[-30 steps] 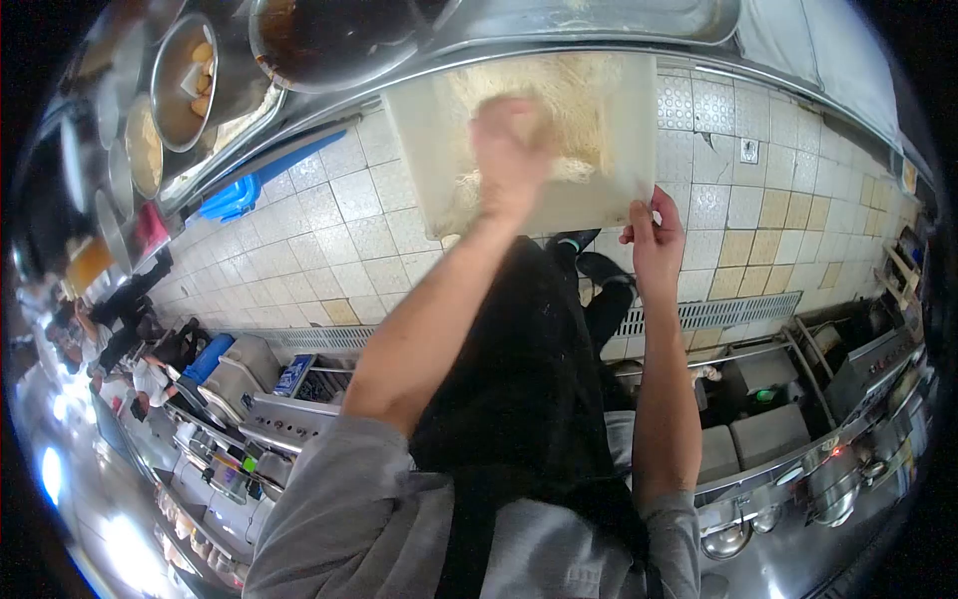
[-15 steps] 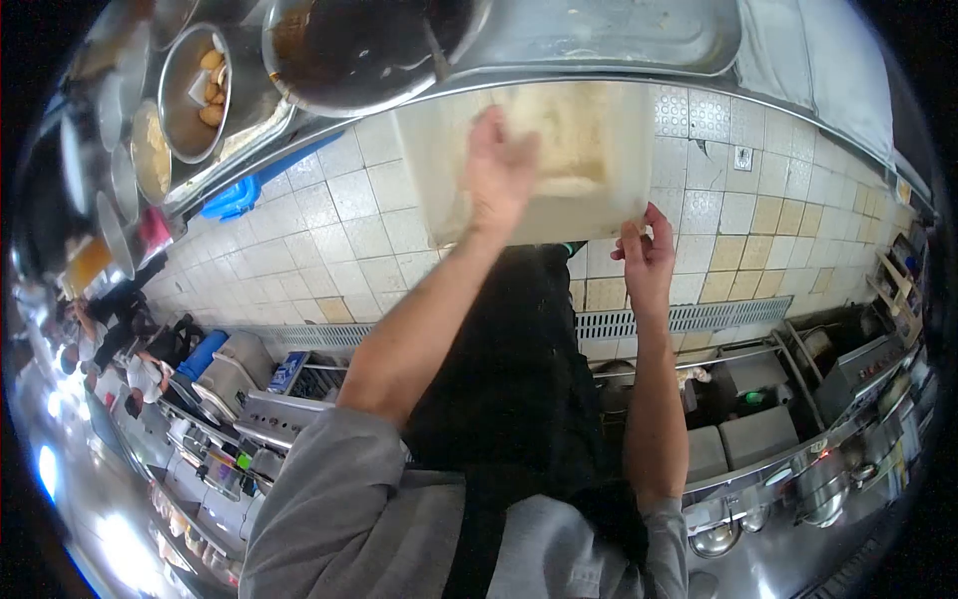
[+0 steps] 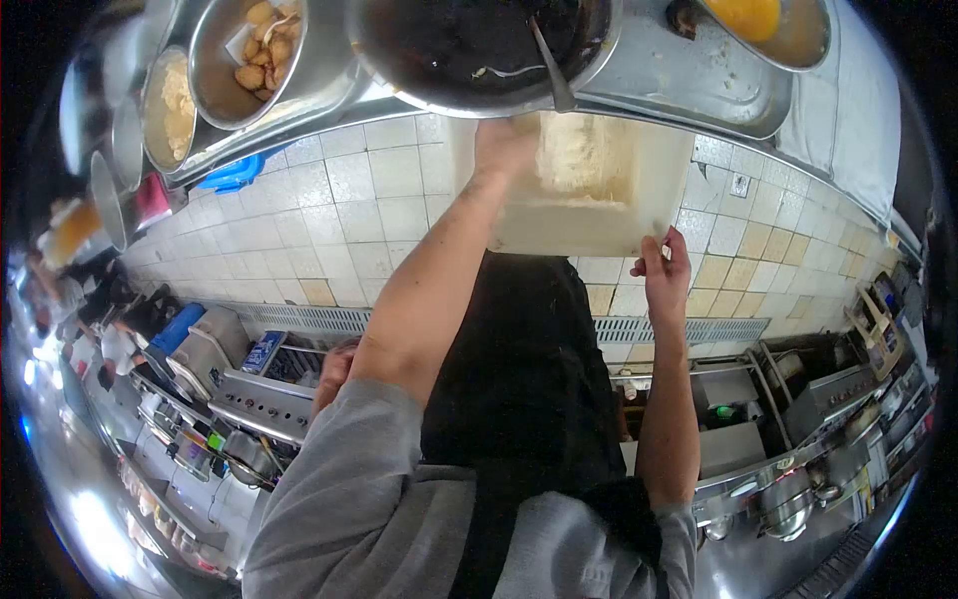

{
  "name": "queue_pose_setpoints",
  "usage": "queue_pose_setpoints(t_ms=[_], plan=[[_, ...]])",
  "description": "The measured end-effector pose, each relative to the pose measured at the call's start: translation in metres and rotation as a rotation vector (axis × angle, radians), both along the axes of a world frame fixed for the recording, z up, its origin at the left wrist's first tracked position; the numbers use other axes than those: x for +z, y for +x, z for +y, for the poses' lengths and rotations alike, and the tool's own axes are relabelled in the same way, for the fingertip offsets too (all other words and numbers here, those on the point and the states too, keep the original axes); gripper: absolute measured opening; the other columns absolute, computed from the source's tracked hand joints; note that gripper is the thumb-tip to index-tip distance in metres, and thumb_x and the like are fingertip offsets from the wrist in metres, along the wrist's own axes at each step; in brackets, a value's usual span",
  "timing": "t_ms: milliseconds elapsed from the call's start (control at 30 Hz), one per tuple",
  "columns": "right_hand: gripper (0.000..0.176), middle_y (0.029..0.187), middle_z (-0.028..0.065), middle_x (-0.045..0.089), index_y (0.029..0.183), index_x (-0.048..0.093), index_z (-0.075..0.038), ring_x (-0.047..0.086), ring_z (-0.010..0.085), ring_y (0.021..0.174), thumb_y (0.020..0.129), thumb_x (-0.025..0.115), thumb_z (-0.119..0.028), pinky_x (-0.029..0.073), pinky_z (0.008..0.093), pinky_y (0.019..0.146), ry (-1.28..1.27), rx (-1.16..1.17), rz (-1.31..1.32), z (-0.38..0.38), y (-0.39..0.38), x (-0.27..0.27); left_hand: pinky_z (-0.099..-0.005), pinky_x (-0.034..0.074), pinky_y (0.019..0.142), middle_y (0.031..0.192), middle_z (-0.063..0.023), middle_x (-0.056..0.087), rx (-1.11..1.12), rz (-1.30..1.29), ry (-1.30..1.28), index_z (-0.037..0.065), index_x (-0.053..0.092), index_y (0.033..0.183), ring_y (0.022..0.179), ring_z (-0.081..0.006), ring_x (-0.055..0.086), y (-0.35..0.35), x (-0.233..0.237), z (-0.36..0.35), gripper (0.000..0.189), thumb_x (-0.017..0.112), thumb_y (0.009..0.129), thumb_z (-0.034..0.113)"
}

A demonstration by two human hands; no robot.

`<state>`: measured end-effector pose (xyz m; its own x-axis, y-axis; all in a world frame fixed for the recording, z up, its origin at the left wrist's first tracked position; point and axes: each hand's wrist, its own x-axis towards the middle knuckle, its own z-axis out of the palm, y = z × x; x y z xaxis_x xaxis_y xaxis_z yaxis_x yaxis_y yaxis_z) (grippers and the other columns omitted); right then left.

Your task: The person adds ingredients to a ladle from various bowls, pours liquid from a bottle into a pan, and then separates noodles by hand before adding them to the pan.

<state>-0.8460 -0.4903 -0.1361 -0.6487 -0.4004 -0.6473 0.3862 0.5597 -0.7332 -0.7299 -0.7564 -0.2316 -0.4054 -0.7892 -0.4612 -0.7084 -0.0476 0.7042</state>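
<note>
A pale translucent plastic container [image 3: 569, 228] hangs below the counter's front edge, with light floury material [image 3: 584, 160] inside it. My right hand [image 3: 665, 262] pinches the container's near right corner between thumb and fingers. On the left side, my left hand [image 3: 506, 148] reaches into the container beside the floury material; it is smeared and its fingertips are hidden near the counter edge. Just beyond it stands a large metal bowl of dark liquid [image 3: 459, 50], with a metal utensil [image 3: 549, 62] resting over its rim.
A metal bowl of brown pieces [image 3: 264, 55], a bowl of pale crumbs [image 3: 178, 110] and a bowl of orange-yellow liquid [image 3: 748, 18] stand along the counter. A metal tray [image 3: 699, 90] lies at right. Another person's hand [image 3: 335, 371] shows behind my left elbow.
The view has shifted, showing more of the counter and the orange-yellow bowl. My left hand has moved further toward the counter edge. Another person's hand has appeared near my left elbow.
</note>
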Motion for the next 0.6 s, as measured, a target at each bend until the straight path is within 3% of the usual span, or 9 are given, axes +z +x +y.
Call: queue_pose_setpoints(t_ms=[67, 167, 233, 300, 367, 433, 500, 533, 600], plan=[[0.025, 0.089, 0.0014, 0.062, 0.119, 0.055, -0.003, 0.055, 0.0066, 0.062, 0.097, 0.061, -0.012, 0.053, 0.0245, 0.055, 0.026, -0.009, -0.016, 0.000, -0.002, 0.002, -0.0347, 0.049, 0.085, 0.106, -0.0135, 0.068, 0.096, 0.094, 0.172, -0.001, 0.060, 0.117, 0.096, -0.0231, 0.065, 0.008, -0.055, 0.007, 0.044, 0.075, 0.079, 0.016], [0.025, 0.090, 0.0020, 0.061, 0.119, 0.055, -0.003, 0.056, 0.0066, 0.063, 0.096, 0.061, -0.012, 0.053, 0.0244, 0.056, 0.026, -0.017, -0.037, 0.000, -0.004, 0.000, -0.0294, 0.049, 0.083, 0.107, -0.0067, 0.068, 0.254, 0.368, 0.448, 0.000, 0.061, 0.117, 0.095, -0.0149, 0.064, 0.007, -0.068, 0.014, 0.038, 0.072, 0.082, 0.010], [0.027, 0.091, 0.0025, 0.061, 0.120, 0.055, -0.002, 0.056, 0.0067, 0.063, 0.096, 0.062, -0.012, 0.053, 0.0244, 0.056, 0.019, -0.021, -0.043, 0.002, -0.003, 0.001, -0.0310, 0.050, 0.080, 0.103, -0.0117, 0.069, 0.256, 0.308, 0.526, -0.001, 0.060, 0.116, 0.089, -0.0167, 0.065, 0.002, 0.006, 0.010, 0.035, 0.069, 0.085, 0.011], [0.030, 0.092, 0.0035, 0.061, 0.123, 0.054, -0.002, 0.057, 0.0070, 0.065, 0.096, 0.062, -0.011, 0.054, 0.0243, 0.056, 0.014, 0.012, -0.021, 0.000, -0.002, 0.006, -0.0395, 0.050, 0.085, 0.103, -0.0259, 0.065, 0.046, 0.015, 0.121, -0.004, 0.060, 0.115, 0.099, -0.0375, 0.065, 0.000, 0.075, 0.006, 0.036, 0.064, 0.084, 0.014], [0.033, 0.099, 0.0052, 0.059, 0.126, 0.052, -0.001, 0.059, 0.0085, 0.068, 0.096, 0.062, -0.011, 0.055, 0.0244, 0.058, 0.005, 0.026, -0.012, 0.008, -0.001, -0.002, -0.0406, 0.050, 0.083, 0.097, -0.0256, 0.064, 0.057, 0.003, 0.023, -0.003, 0.059, 0.106, 0.096, -0.0370, 0.065, 0.006, 0.116, 0.010, 0.029, 0.065, 0.084, 0.014], [0.036, 0.105, 0.0070, 0.057, 0.128, 0.051, -0.001, 0.060, 0.0099, 0.072, 0.096, 0.062, -0.012, 0.056, 0.0244, 0.059, -0.015, 0.038, -0.009, 0.009, 0.005, -0.001, -0.0417, 0.051, 0.082, 0.091, -0.0252, 0.063, 0.067, -0.014, -0.087, -0.002, 0.058, 0.098, 0.094, -0.0364, 0.066, 0.011, 0.128, 0.009, 0.024, 0.065, 0.083, 0.015], [0.044, 0.122, 0.0113, 0.047, 0.133, 0.045, 0.000, 0.063, 0.0146, 0.082, 0.096, 0.063, -0.012, 0.058, 0.0248, 0.062, -0.029, 0.061, 0.136, 0.005, 0.013, 0.002, -0.0466, 0.049, 0.087, 0.093, -0.0261, 0.060, 0.235, -0.015, 0.157, 0.000, 0.052, 0.090, 0.100, -0.0412, 0.062, 0.011, 0.131, 0.007, 0.022, 0.066, 0.080, 0.013], [0.044, 0.122, 0.0113, 0.047, 0.133, 0.045, 0.000, 0.063, 0.0146, 0.082, 0.096, 0.063, -0.012, 0.058, 0.0248, 0.062, -0.036, 0.054, 0.142, -0.002, 0.013, 0.009, -0.0466, 0.049, 0.087, 0.093, -0.0261, 0.060, 0.228, -0.009, 0.151, 0.000, 0.052, 0.090, 0.100, -0.0412, 0.062, 0.013, 0.127, 0.010, 0.022, 0.066, 0.080, 0.013], [0.052, 0.134, 0.0118, 0.039, 0.139, 0.040, -0.001, 0.061, 0.0138, 0.084, 0.094, 0.065, -0.011, 0.058, 0.0260, 0.065, -0.010, 0.076, 0.152, -0.003, 0.019, 0.026, -0.0417, 0.049, 0.092, 0.122, -0.0380, 0.055, -0.088, 0.133, -0.478, 0.000, 0.054, 0.097, 0.124, -0.0430, 0.054, 0.024, 0.120, 0.030, 0.023, 0.066, 0.083, 0.014]])
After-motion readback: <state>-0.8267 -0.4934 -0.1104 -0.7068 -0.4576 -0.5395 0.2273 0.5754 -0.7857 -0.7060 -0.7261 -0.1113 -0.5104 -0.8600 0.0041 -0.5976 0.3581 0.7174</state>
